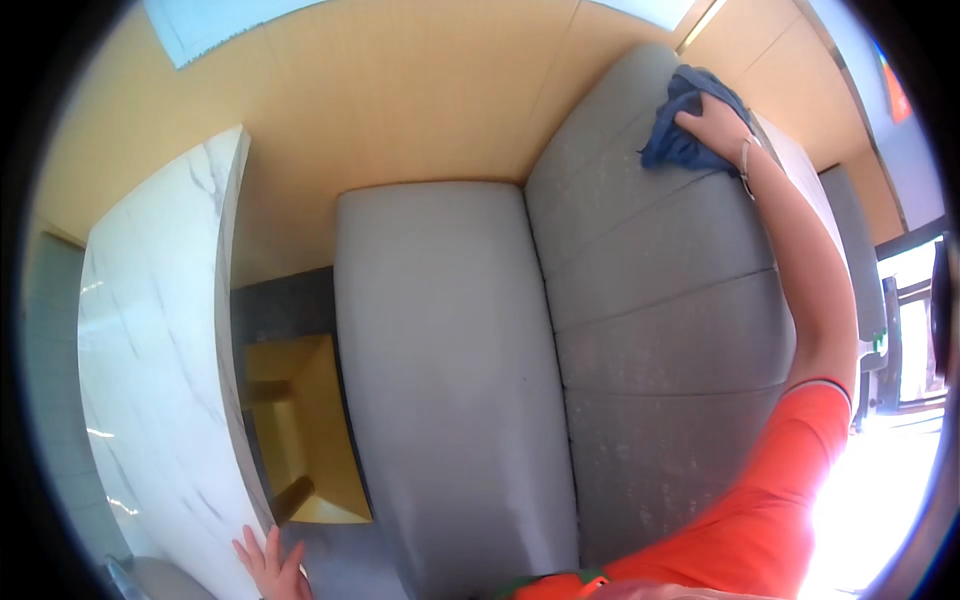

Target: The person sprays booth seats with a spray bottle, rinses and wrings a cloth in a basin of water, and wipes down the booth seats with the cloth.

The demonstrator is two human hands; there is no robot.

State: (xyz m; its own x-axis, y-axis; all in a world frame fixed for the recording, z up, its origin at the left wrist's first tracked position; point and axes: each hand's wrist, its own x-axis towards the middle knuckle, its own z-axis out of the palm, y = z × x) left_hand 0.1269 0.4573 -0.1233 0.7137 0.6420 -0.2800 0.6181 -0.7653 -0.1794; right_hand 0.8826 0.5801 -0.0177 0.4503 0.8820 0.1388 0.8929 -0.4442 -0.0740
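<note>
My right hand [716, 125] is closed on a crumpled dark blue cloth [676, 132], pressed against the upper far end of the grey padded backrest [660, 270]. The right arm reaches out across the top of that backrest. Pale specks and smears mark the backrest's panels. At the bottom left, my left hand [272, 568] rests with fingers spread on the edge of a white marble-patterned table [160, 320]. Nothing is held in it.
A grey bench seat [450, 370] lies between the table and the backrest. Beneath the table stands a gold-coloured base [310, 430]. A light wood wall [400, 100] closes off the far end. Bright light comes from the right.
</note>
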